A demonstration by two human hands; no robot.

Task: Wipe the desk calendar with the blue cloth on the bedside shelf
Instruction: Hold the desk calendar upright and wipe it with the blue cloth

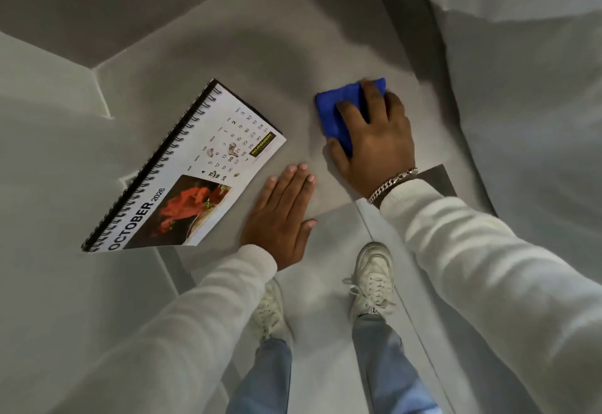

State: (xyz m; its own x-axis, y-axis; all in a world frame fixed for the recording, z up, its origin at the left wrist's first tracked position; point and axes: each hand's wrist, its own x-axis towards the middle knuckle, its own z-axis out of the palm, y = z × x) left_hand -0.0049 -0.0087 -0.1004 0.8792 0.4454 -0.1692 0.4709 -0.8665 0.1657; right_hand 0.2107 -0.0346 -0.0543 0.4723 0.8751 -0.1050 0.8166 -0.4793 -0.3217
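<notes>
view: head camera, looking down at a grey bedside shelf point(267, 65), landmark = desk calendar.
desk calendar point(192, 169): spiral-bound, lying flat on the shelf, turned at an angle; page reads OCTOBER 2026, with a red flower photo and date grid; small smudges on the date grid.
blue cloth point(338, 110): folded, on the shelf to the right of the calendar, apart from it.
right hand point(374, 140): on top of the cloth, fingers spread over it, thumb curled at its near edge, closing on the cloth; chain bracelet point(391, 184) at wrist, white sleeve.
left hand point(281, 215): open, flat, palm down on the shelf, just beside the calendar's near-right edge, holding nothing.
below shelf: white sneakers point(371, 278), light blue jeans, grey floor.
right of cloth: white bedding point(527, 104).
</notes>
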